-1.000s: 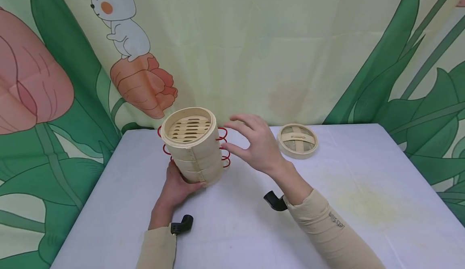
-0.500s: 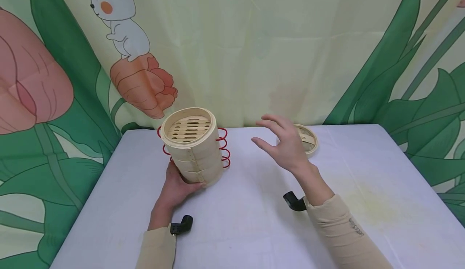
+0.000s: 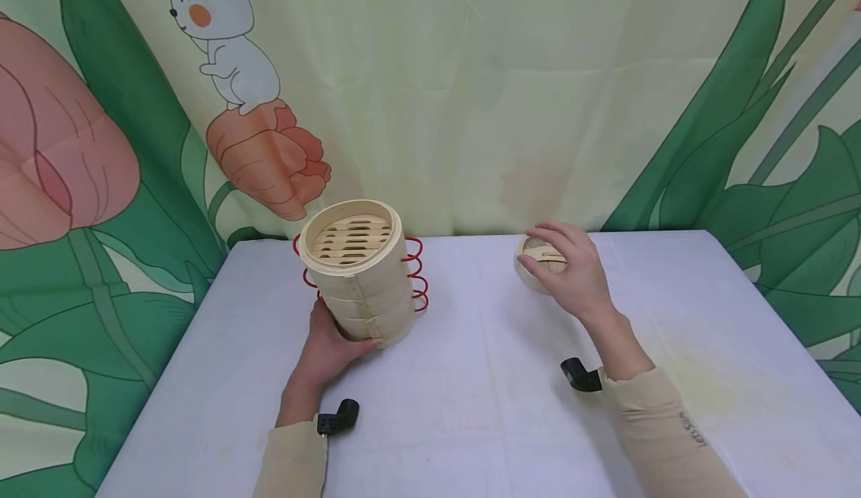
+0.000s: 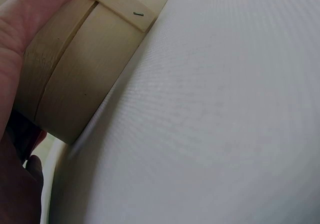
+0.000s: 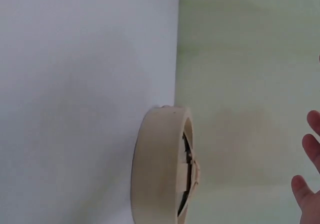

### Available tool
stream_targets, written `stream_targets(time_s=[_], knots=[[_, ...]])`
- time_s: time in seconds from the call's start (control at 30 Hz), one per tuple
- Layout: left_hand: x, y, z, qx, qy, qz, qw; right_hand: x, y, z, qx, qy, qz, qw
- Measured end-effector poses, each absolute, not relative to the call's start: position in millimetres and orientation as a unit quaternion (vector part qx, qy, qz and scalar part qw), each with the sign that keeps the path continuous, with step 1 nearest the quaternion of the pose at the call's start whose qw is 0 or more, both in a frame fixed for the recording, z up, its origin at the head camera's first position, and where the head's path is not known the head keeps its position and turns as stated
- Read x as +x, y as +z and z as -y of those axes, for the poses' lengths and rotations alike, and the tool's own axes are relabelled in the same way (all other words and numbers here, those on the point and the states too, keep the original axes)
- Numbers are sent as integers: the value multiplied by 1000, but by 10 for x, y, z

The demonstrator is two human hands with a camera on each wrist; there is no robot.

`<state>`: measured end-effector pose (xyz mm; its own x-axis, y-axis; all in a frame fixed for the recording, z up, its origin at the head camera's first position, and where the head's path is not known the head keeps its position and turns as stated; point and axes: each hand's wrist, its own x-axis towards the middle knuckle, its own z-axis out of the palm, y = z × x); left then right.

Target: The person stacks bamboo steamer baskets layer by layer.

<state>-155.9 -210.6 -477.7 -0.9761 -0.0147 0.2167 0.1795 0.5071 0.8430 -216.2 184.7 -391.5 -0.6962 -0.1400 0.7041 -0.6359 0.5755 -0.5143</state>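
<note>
A stacked bamboo steamer with red cord loops down its sides stands at the left of the table, its slatted top tier uncovered. My left hand grips it low down, thumb across the front and the other fingers round the side, partly hidden. In the left wrist view the lowest tier sits right at the cloth. The round bamboo lid lies at the back right. Above it hovers my right hand, fingers loosely spread and apart from the lid in the right wrist view.
White cloth covers the table. Directly behind its back edge hangs a printed curtain with plants and a rabbit. Black wrist mounts stick out from both sleeves.
My right hand has moved from beside the steamer rightward to over the lid. The left hand and steamer have stayed in place.
</note>
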Motion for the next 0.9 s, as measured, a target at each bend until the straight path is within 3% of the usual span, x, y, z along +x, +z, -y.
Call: stream_targets(time_s=[0.47,0.7,0.9], knots=[[-1564,-4776,2101,-47,-495,862,98,-2292,-4233,-2112,176,396,862,265],[-1559,-4767,2102,-47,-495,862,99,-2395,-4366,-2242,129,427,874,193],[-1557,-4754,2101,-45,-497,861,97,-2465,-4423,-2293,115,430,880,166]])
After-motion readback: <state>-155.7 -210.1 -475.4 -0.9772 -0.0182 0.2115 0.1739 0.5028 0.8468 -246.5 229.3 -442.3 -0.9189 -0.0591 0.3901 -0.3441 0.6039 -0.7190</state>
